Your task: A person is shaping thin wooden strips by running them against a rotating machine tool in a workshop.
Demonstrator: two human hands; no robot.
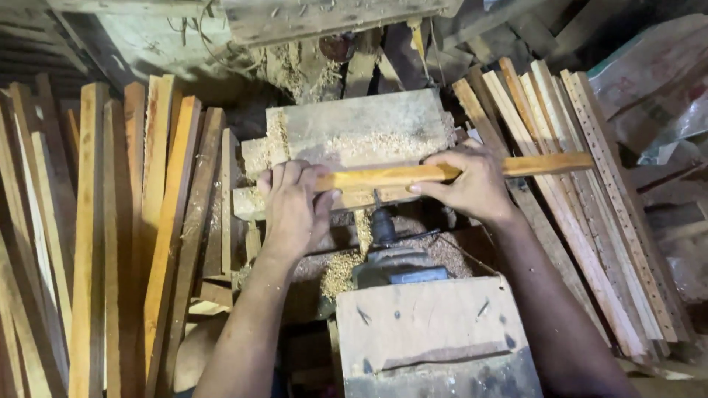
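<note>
I observe my left hand point(293, 210) and right hand point(472, 184) both closed around a long orange-brown wooden slat point(391, 175), held crosswise on the sawdust-strewn wooden surface point(361, 129). A dark drill chuck point(383, 225) sits just below it. No containers visible.

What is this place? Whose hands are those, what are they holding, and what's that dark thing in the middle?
The picture comes from a camera worn on a person's head, looking down at their own two hands. Both hands, the left hand and the right hand, grip one long wooden strip and hold it flat across a rough wooden block dusted with sawdust. Just below the strip sits a dark drill-like machine, pointing up at it. A wooden box covers its back end. Many more wooden strips lean in stacks on the left and on the right.
</note>
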